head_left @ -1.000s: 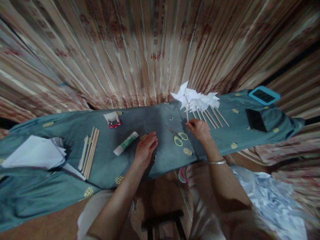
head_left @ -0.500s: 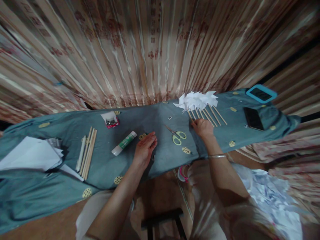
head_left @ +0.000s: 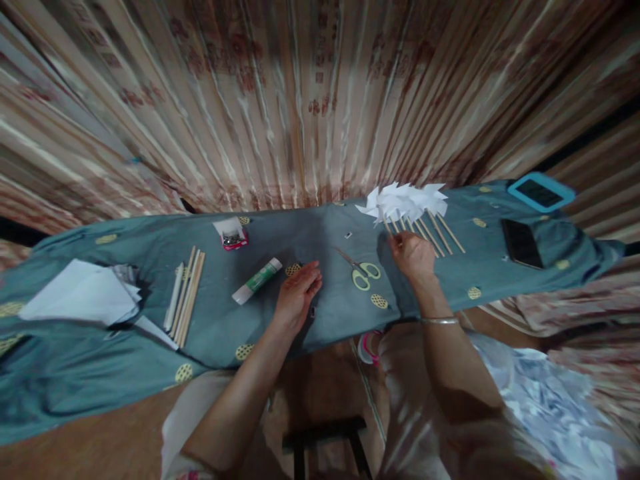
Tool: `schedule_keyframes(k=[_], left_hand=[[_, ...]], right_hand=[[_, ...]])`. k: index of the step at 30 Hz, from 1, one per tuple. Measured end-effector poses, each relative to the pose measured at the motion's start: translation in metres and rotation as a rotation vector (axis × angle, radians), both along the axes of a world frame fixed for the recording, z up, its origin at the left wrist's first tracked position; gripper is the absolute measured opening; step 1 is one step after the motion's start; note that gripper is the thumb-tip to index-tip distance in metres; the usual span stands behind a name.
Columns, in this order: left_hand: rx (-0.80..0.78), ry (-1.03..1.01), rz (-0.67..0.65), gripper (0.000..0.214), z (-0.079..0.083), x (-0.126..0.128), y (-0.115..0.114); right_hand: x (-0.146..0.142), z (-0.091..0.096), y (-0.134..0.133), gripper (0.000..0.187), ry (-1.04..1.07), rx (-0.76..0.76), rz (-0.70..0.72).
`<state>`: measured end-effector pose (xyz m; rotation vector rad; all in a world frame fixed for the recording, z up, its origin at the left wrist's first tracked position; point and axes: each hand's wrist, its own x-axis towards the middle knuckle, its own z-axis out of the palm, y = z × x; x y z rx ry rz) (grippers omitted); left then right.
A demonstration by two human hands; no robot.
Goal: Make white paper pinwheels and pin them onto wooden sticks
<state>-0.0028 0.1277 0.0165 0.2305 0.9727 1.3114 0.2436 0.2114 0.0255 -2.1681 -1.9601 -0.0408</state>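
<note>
Gently handle, at two o'clock from view centre, the leftmost white paper pinwheel [head_left: 371,205] by its thin wooden stick [head_left: 387,227], without bending neighbouring blades [head_left: 423,202]; with right hand [head_left: 413,254] curled at stick's lower end, impossible to tell if gripping; with left hand [head_left: 299,288] relaxed, holding nothing

The right hand [head_left: 414,255] hides some lower ends of the pinwheel sticks [head_left: 387,228]; its grip is unclear. Pieces [head_left: 231,239] in the red box [head_left: 238,245] are too small to identify, and the left edge cuts off the cloth [head_left: 35,400].
</note>
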Motion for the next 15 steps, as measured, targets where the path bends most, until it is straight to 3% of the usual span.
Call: schedule_keyframes(k=[3, 10, 15], left_hand=[[0.021, 0.0, -0.004, 0.037, 0.002, 0.0, -0.002], [0.074, 0.117, -0.048, 0.034, 0.011, -0.003, -0.016], [0.166, 0.232, -0.142, 0.037, 0.029, -0.012, -0.043]], right_hand=[[-0.028, -0.001, -0.008, 0.024, 0.073, 0.028, 0.208], [-0.098, -0.026, -0.034, 0.025, 0.131, 0.063, 0.62], [-0.12, -0.028, -0.043, 0.024, 0.128, -0.001, 0.705]])
